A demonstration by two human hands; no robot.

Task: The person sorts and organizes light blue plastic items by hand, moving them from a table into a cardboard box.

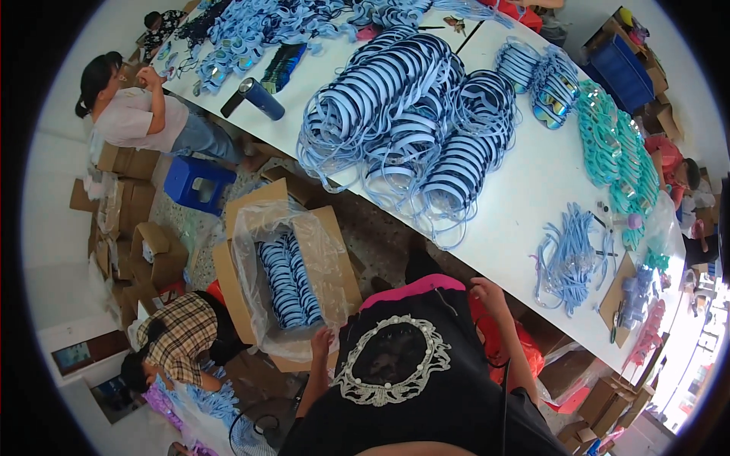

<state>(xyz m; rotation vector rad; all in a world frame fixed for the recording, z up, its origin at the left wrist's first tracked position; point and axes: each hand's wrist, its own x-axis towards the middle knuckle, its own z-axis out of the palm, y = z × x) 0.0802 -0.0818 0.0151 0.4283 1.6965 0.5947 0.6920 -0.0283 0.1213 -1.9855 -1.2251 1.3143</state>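
The left hand (pixel 322 342) lay partly behind the box's plastic liner (pixel 262 228) — its grip could not be told. The right hand's (pixel 487 292) fingers curled out of sight — the far bench (pixel 525 182) end was cut off.

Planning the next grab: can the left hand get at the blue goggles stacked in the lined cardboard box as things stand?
Probably yes. The left hand rests at the plastic liner on the near edge of the cardboard box, whose top is open, and nothing covers the blue goggles.
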